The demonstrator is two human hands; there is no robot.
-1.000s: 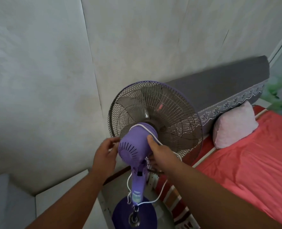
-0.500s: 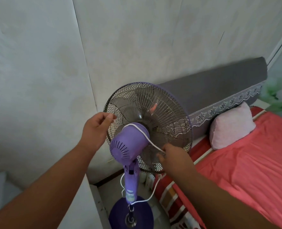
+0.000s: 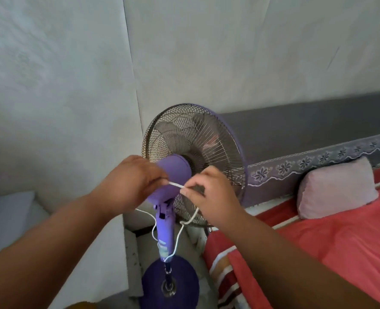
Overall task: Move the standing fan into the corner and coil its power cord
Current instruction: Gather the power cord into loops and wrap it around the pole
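Note:
A purple standing fan (image 3: 175,172) with a wire cage stands in the room corner, between the wall and the bed, its round base (image 3: 184,284) on the floor. Its thin white power cord (image 3: 176,185) runs across the back of the motor housing and hangs in loops beside the pole. My left hand (image 3: 131,181) pinches the cord on the left side of the housing. My right hand (image 3: 211,195) pinches the same cord on the right side, and a short stretch is pulled tight between the two hands.
A bed with a red sheet (image 3: 318,253) and a pink pillow (image 3: 336,188) lies to the right, with a grey headboard cover (image 3: 307,134) behind the fan. A white ledge (image 3: 91,253) stands at the left. Grey walls meet in a corner (image 3: 135,85) above the fan.
My left hand has come off the cage rim down to the motor housing and taken the cord. My right hand rose toward it, pulling the cord taut between both hands.

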